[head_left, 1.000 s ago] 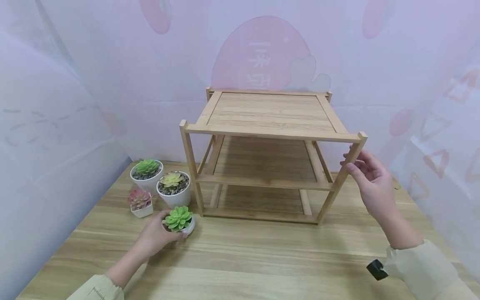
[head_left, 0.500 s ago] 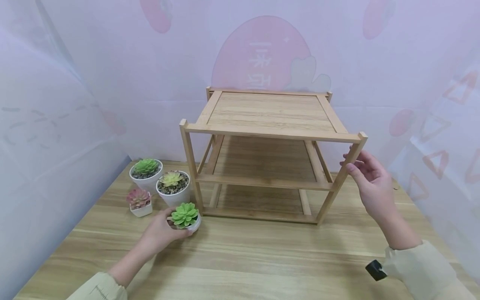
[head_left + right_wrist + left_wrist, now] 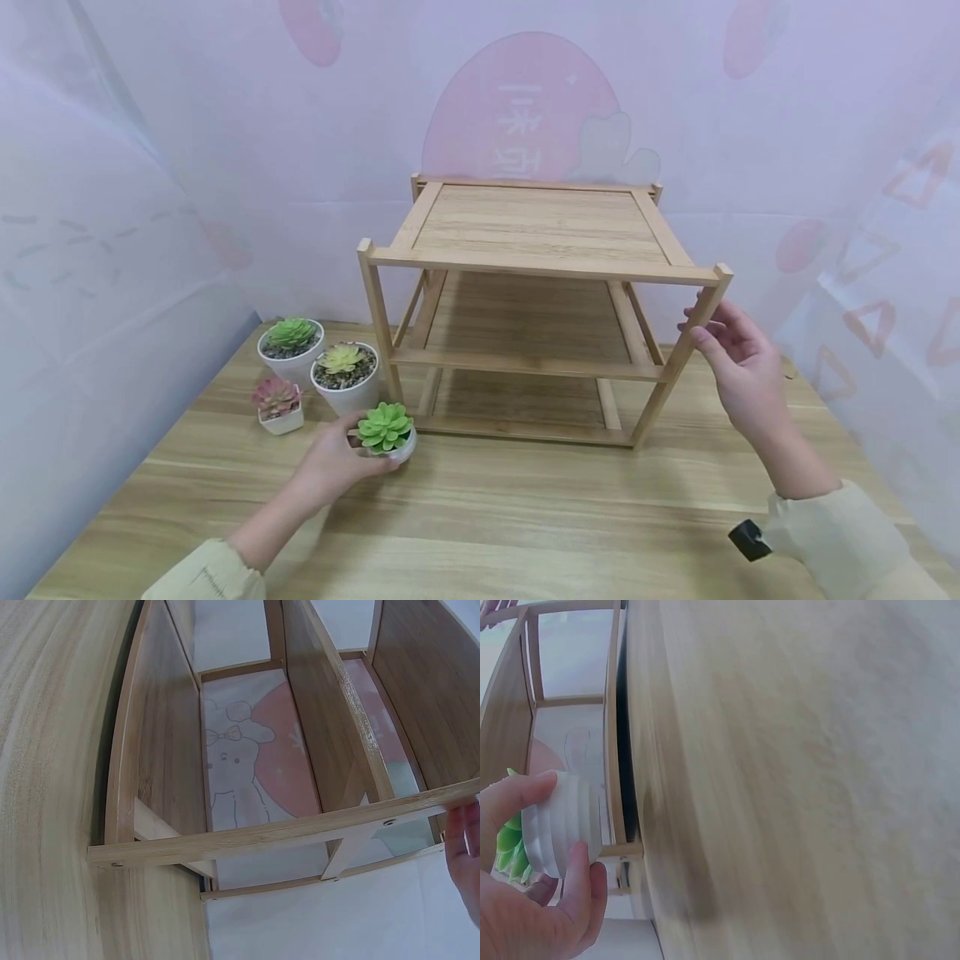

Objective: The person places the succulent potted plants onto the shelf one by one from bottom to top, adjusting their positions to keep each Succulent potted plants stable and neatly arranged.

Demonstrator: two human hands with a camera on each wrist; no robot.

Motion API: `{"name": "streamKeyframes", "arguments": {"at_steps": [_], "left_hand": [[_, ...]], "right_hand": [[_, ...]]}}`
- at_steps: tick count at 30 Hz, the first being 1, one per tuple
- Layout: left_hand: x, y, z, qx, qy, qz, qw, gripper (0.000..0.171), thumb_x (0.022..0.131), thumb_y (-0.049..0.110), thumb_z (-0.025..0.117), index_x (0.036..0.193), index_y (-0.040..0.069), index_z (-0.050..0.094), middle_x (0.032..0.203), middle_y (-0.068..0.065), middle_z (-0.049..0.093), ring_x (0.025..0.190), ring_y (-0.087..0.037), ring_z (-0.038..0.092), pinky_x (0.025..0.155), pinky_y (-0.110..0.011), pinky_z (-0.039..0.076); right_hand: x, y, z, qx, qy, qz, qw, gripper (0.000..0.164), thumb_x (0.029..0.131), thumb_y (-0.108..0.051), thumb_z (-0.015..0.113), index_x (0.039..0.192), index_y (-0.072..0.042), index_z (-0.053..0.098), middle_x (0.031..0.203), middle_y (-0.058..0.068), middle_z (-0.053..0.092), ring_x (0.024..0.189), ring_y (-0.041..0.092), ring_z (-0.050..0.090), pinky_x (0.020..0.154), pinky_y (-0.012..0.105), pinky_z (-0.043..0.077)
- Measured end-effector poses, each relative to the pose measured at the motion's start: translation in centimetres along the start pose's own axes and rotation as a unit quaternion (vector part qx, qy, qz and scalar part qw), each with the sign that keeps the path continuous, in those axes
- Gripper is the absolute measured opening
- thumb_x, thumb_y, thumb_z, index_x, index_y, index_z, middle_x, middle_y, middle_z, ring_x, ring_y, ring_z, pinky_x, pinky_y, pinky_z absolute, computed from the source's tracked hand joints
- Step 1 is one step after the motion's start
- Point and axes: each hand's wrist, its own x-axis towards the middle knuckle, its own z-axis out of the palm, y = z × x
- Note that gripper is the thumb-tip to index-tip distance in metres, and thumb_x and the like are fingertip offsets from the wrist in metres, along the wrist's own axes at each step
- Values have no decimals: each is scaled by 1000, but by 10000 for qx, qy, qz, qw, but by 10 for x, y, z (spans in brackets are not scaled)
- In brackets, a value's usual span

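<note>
While right hand (image 3: 742, 375) is holding wooden rack (image 3: 547, 223), grip pinching near right post (image 3: 660, 396), left hand's grip (image 3: 335, 457) is pinching small white pot (image 3: 574, 814) of green succulent (image 3: 385, 427) above tabletop (image 3: 525, 517), close to near left post (image 3: 379, 321). Probably best: keeping pot level, succulent uncrushed, post unbumped.

a left sleeve (image 3: 234, 573) and a right sleeve (image 3: 851, 537) are worn, both made of pale cream cloth with a slightly greenish tint. on the left one, a short row of dark stitches (image 3: 212, 582) can be seen. the right one is finished by a softly wrinkled cuff (image 3: 812, 496). just beside this cuff, a small black block (image 3: 749, 540) with squared corners is seen; how it is fastened cannot be told.
</note>
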Motion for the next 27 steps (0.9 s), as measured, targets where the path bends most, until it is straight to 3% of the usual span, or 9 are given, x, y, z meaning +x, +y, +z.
{"name": "streamKeyframes", "arguments": {"at_steps": [17,27], "left_hand": [[9,20,17,-313,-216,214,9990,83,72,10,90,141,-12,49,126,-26,62,109,-34,62,90,-46,56],[20,28,33,-272,-185,287,9990,84,70,9,91,139,-14,50,127,-28,62,110,-37,64,92,-48,56]], "right_hand": [[-1,0,1,-173,4,-57,9998,38,101,8,55,138,-2,60,116,2,69,105,12,67,94,18,52],[-2,2,1,-253,40,-82,9996,39,101,8,56,139,-1,59,117,3,69,105,13,66,93,18,52]]}}
